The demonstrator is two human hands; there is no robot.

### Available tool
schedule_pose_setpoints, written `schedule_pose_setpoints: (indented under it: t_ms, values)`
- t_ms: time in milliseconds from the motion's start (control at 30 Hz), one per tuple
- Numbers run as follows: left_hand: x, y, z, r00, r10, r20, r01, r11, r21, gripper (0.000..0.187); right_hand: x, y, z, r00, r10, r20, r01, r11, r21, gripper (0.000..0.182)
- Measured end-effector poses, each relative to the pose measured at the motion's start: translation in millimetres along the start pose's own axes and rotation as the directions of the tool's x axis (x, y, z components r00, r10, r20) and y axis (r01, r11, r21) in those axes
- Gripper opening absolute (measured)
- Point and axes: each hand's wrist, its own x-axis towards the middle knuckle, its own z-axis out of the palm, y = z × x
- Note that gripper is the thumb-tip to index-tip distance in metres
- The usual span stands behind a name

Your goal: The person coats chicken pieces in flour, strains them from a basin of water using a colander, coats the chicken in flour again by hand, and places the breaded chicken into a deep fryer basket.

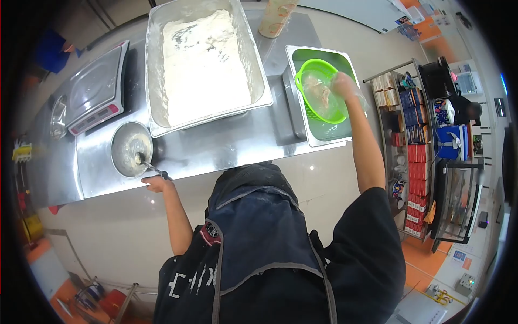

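My left hand (156, 184) is at the table's front edge, just below a round metal bowl (120, 153) with pale batter-like contents. A dark-handled utensil (156, 169) rests in the bowl, its handle passing close over my left hand; whether the fingers grip it is unclear. My right hand (343, 86) is over the right side of a green basket (300, 81), with a clear plastic bag (324, 106) around or beside the fingers. Something pinkish, like raw meat, shows through the bag. The basket sits in a metal pan (347, 63). Motion blurs my right fingers.
A large metal tray (263, 86) of white flour stands at the middle of the steel table (216, 154). To its left are a scale (100, 81) and a small metal bowl (58, 116). A patterned container (276, 19) stands behind. Shelves (413, 146) hold boxes at right.
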Motion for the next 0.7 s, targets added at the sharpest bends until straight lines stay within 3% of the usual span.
schedule_pose_setpoints:
  t_ms: [100, 167, 233, 300, 367, 467, 533, 633, 700]
  values:
    - [-4.8, 8.4, -3.1, 1.0, -0.03, 0.006, 0.03, 0.999, -0.02, 0.069, 22.3, -35.5, -34.2, 0.943, -0.311, -0.117, 0.297, 0.947, -0.121, 0.022]
    - [-15.8, 16.2, -7.8, 0.998, -0.058, 0.027, 0.06, 0.996, -0.069, 0.069, 27.4, -91.0, -75.7, 0.982, -0.132, -0.131, 0.134, 0.991, 0.005, 0.022]
    - [-24.0, 23.6, -10.5, 0.995, -0.085, 0.052, 0.092, 0.986, -0.137, 0.069, 47.9, -122.6, -72.4, 0.801, -0.432, -0.415, 0.5, 0.864, 0.067, 0.022]
    - [-12.2, 8.9, -4.0, 0.999, -0.04, 0.007, 0.04, 0.997, -0.066, 0.07, 44.3, -200.3, -114.3, 0.882, -0.385, -0.272, 0.453, 0.854, 0.258, 0.023]
    - [-4.5, 7.6, -3.5, 1.0, -0.006, -0.005, 0.006, 1.0, -0.014, 0.07, 81.2, -235.1, -64.8, 0.76, -0.502, -0.413, 0.642, 0.681, 0.353, 0.023]
    - [-21.3, 14.4, -9.6, 1.0, 0.008, 0.002, -0.008, 1.0, 0.013, 0.069, 81.3, -316.9, -83.8, 0.812, -0.583, -0.005, 0.525, 0.728, 0.44, 0.028]
    - [-21.1, 21.0, -12.3, 1.0, 0.013, 0.001, -0.013, 0.999, 0.035, 0.069, 116.1, -328.9, -35.8, 0.79, -0.611, 0.053, 0.585, 0.777, 0.231, 0.029]
    - [-6.0, 8.7, -5.3, 0.999, 0.023, -0.026, -0.023, 1.0, 0.002, 0.066, 173.2, -328.2, 57.5, 0.852, -0.516, -0.086, 0.516, 0.802, 0.301, 0.017]
    - [-14.4, 14.7, -6.1, 0.997, 0.058, -0.043, -0.06, 0.997, -0.042, 0.061, 195.5, -332.0, 70.3, 0.934, -0.356, -0.015, 0.351, 0.912, 0.21, 0.018]
